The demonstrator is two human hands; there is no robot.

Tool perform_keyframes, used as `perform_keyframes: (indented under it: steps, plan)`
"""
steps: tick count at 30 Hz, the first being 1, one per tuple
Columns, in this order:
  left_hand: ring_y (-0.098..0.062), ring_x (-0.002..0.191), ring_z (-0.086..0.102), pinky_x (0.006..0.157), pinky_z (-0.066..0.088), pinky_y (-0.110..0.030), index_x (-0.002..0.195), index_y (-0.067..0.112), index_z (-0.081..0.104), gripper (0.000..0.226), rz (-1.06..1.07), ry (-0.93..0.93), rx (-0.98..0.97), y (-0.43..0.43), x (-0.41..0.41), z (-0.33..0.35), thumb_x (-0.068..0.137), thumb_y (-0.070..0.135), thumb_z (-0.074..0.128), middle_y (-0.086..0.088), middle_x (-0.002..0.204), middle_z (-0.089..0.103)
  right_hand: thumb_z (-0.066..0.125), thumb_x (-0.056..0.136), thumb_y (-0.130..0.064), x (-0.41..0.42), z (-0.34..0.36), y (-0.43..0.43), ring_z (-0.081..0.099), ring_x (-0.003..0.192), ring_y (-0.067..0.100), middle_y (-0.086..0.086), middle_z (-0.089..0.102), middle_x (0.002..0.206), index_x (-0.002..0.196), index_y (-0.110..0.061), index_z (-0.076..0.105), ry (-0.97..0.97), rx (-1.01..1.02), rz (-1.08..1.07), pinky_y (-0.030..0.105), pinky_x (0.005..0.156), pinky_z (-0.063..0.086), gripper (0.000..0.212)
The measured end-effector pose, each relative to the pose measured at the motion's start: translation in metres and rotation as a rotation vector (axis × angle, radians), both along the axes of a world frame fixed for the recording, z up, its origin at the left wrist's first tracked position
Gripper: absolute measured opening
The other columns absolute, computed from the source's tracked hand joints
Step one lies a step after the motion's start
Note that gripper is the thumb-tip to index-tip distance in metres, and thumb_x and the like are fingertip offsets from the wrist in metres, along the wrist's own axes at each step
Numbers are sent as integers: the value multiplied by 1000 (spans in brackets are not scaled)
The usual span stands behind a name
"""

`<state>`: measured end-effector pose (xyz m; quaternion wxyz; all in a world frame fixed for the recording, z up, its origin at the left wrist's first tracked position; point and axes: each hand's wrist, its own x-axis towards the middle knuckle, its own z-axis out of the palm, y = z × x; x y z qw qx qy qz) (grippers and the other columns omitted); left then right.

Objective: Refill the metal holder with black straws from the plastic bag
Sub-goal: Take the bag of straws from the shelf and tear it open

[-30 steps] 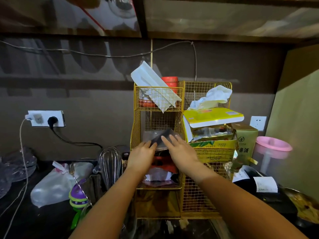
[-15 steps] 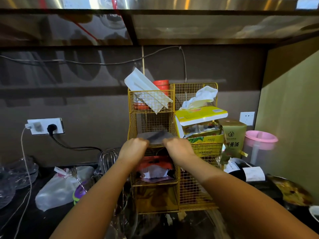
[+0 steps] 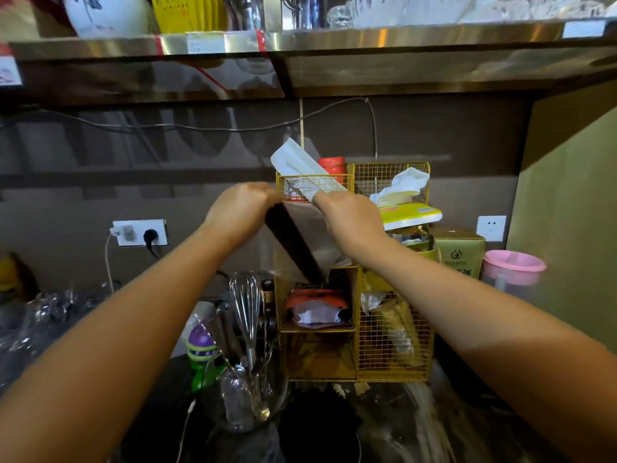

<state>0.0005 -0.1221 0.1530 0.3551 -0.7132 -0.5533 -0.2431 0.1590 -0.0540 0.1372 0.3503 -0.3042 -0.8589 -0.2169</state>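
I hold the plastic bag (image 3: pixel 307 238) up in front of the yellow wire rack (image 3: pixel 394 332) at the back of the counter, my left hand (image 3: pixel 240 212) and right hand (image 3: pixel 350 222) each clenched on a top corner. The black straws (image 3: pixel 293 245) lie slanted inside, their lower ends at the bag's bottom. I judge the load light but loose and the film slippery, so pinching the top edge suits. I cannot pick out the metal holder.
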Motion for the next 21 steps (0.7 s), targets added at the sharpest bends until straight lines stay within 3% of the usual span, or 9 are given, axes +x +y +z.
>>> perform_keyframes:
  steps: [5,11,16,18,21]
  plan:
    - [-43,78,63,68,53,-49,85,-3,66,26,82,-35,-34,-37,-18,-8,65,-15,54,-28,82,66,46,86,-7,-18,-8,-29,60,94,37,16,66,100,100,-9,55,52,-78,113,35,62,39,17]
    - [-42,85,62,75,51,-49,90,-2,64,28,162,-126,-191,-98,-32,-55,68,-16,55,-27,89,66,47,88,-9,-36,-47,-81,59,89,38,18,66,93,93,-9,59,-33,-446,310,47,73,52,13]
    - [-41,76,65,70,53,-45,85,-1,67,29,177,-202,-274,-138,-35,-106,65,-19,55,-25,80,68,52,81,-7,-46,-84,-116,62,88,36,22,70,89,83,-3,66,-96,-730,435,43,79,52,15]
    - [-37,70,67,63,51,-34,78,0,68,28,174,-224,-312,-148,-35,-125,62,-14,49,-23,75,70,53,79,-5,-47,-99,-126,65,79,29,20,72,83,80,2,67,-138,-831,476,32,71,51,15]
    - [-32,74,68,71,38,-29,78,1,69,35,171,-351,-364,-159,-28,-152,57,-5,41,-22,78,72,54,81,-6,-46,-123,-136,55,52,2,2,64,58,72,-4,68,-205,-1020,502,13,47,38,16]
